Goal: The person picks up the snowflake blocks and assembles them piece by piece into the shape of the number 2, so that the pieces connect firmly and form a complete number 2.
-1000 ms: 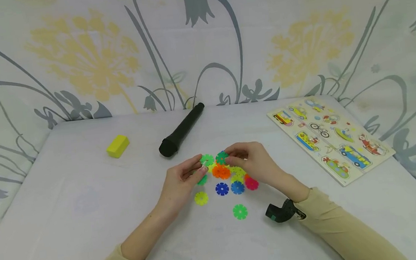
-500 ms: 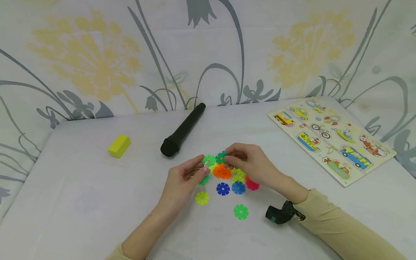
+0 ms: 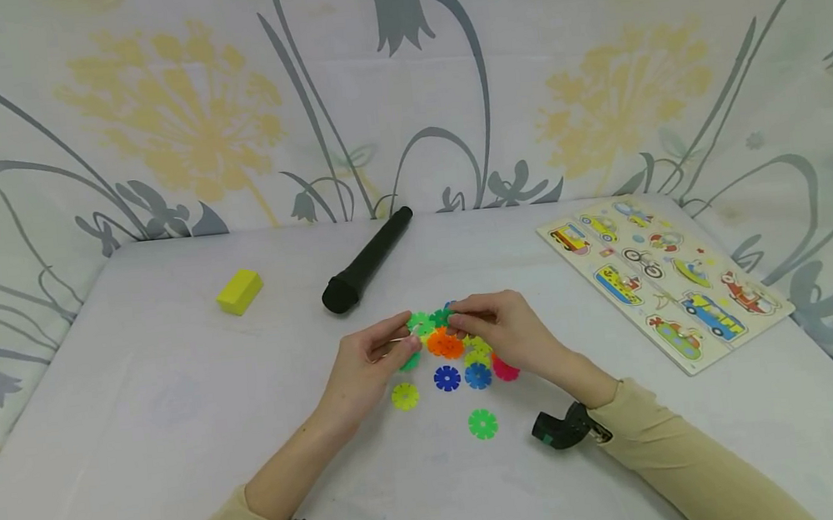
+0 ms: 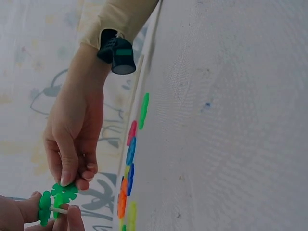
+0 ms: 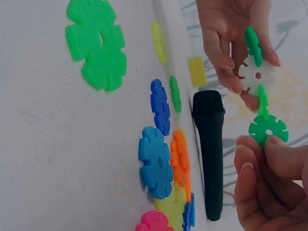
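In the left hand (image 3: 367,369), lightly pinched between thumb and fingers: linked flower-shaped discs (image 5: 265,79), green and white, raised above the white table (image 3: 164,452). At the far end of the chain, a green disc (image 5: 268,126) pinched in the right hand (image 3: 507,326). Below, crowding the workspace: loose orange discs (image 3: 444,343), plus blue, yellow and pink, the last partly hidden behind the right hand. Nearer the person, a light green disc (image 3: 482,423). Beyond: black microphone (image 3: 366,263), yellow block (image 3: 240,292) further left, vehicle puzzle board (image 3: 656,287) at right.
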`<state>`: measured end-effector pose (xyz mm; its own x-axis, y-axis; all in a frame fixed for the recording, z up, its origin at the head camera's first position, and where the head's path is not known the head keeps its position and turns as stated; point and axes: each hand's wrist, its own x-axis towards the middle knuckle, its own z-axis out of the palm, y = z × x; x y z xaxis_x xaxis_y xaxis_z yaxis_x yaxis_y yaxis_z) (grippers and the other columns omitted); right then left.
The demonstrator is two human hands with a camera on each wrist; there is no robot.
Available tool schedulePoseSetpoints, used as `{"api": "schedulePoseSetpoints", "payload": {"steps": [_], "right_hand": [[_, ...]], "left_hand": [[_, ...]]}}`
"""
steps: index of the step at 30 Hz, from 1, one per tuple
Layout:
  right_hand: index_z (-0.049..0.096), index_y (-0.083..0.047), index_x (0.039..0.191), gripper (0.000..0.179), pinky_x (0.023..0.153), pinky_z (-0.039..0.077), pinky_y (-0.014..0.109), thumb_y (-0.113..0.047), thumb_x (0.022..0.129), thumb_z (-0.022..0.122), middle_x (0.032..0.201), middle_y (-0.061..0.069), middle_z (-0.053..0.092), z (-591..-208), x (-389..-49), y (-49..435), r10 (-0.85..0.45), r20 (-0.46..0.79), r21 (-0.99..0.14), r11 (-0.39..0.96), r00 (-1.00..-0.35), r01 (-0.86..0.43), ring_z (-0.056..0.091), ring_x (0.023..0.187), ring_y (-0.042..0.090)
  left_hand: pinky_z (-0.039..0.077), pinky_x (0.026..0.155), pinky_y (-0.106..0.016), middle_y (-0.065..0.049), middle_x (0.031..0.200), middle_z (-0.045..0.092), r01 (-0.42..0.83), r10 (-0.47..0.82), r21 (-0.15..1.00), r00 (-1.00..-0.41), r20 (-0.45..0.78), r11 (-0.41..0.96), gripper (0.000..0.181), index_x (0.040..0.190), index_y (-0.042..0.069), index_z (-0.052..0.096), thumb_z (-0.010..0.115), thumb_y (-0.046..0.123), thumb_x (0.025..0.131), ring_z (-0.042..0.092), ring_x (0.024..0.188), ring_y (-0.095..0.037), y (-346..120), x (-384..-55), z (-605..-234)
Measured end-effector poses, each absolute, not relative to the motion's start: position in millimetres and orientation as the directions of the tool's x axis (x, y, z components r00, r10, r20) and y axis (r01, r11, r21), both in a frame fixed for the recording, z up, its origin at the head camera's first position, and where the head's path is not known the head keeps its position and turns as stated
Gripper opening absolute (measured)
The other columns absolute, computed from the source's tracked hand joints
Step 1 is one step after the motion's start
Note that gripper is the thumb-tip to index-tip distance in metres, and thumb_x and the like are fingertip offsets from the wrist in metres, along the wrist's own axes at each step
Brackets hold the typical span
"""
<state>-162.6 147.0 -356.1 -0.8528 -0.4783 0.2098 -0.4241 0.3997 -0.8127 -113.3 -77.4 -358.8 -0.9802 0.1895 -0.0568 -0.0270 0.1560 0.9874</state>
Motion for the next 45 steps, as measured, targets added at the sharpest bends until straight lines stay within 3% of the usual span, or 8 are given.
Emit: {"api": "schedulePoseSetpoints", "payload": {"steps": [8, 25, 37, 45], "right_hand": [[0.075, 0.005, 0.104, 0.016, 0.08, 0.059, 0.028, 0.003, 0.093, 0.064, 0.083, 0.01, 0.072, -359.2, -163.0, 147.9, -0.494, 0.259, -0.8, 0.372, -0.83, -0.471, 0.07, 0.079, 0.022], [0.076, 0.007, 0.103, 0.018, 0.076, 0.06, 0.031, 0.009, 0.086, 0.07, 0.09, 0.015, 0.076, -361.2, -158.2, 141.9, -0.508, 0.418, -0.674, 0.383, -0.753, -0.632, 0.074, 0.081, 0.025], [0.075, 0.006, 0.107, 0.019, 0.076, 0.059, 0.026, 0.006, 0.089, 0.068, 0.091, 0.012, 0.075, -361.4, -156.5, 141.5, -0.496, 0.352, -0.714, 0.407, -0.794, -0.57, 0.07, 0.08, 0.023], [0.077, -0.001, 0.107, 0.017, 0.078, 0.057, 0.024, -0.004, 0.093, 0.068, 0.089, 0.005, 0.074, -359.4, -154.9, 139.8, -0.492, 0.29, -0.747, 0.42, -0.821, -0.516, 0.068, 0.082, 0.018]], "left_hand": [[0.054, 0.096, -0.032, -0.01, 0.119, 0.07, -0.019, 0.199, 0.983, -0.978, -0.056, 0.181, 0.043, 0.138, 0.006, 0.059, 0.066, 0.013, 0.097, 0.067, 0.109, -0.022, -78.1, -113.5, -358.9], [0.055, 0.091, -0.024, -0.013, 0.116, 0.071, 0.008, 0.243, 0.984, -0.969, -0.036, 0.177, 0.043, 0.137, 0.003, 0.059, 0.066, 0.011, 0.096, 0.068, 0.106, -0.022, -80.7, -113.8, -359.5], [0.05, 0.103, -0.039, -0.011, 0.124, 0.069, 0.018, 0.199, 0.974, -0.98, -0.028, 0.225, 0.042, 0.136, 0.005, 0.061, 0.067, 0.011, 0.096, 0.064, 0.114, -0.024, -78.7, -114.1, -357.2], [0.049, 0.104, -0.038, -0.012, 0.13, 0.064, -0.034, 0.175, 0.985, -0.982, -0.064, 0.167, 0.041, 0.141, 0.004, 0.055, 0.059, 0.011, 0.1, 0.066, 0.113, -0.028, -78.4, -114.2, -358.1]]}}
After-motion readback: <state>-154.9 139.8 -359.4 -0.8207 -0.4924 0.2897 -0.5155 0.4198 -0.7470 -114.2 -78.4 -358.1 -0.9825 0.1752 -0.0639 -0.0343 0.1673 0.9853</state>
